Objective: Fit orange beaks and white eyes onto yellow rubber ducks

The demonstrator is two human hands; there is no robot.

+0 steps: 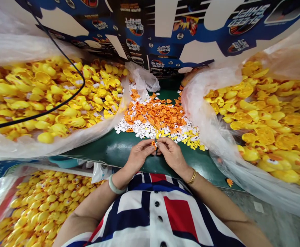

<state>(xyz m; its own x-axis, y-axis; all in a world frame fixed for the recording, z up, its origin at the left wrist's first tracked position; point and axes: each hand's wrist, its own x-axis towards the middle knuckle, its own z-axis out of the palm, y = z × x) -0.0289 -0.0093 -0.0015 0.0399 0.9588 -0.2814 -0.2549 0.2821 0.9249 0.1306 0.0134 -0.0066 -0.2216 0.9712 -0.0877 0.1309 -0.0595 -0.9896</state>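
My left hand pinches a small orange plastic piece between thumb and fingertips. Close against it, my right hand has its thumb and fingers pressed together, with a bit of white showing at the tips; whether this is a separate part is too small to tell. Both hands are over the front of the dark green tabletop. Just beyond them lies a heap of orange pieces, ringed by white pieces with dark marks. Small yellow pieces are scattered at its right front.
Plastic bags of yellow duck-shaped shells flank the table, one left and one right. More yellow ducks fill a container at lower left. Printed cardboard stands behind. A black cable hangs across the left side.
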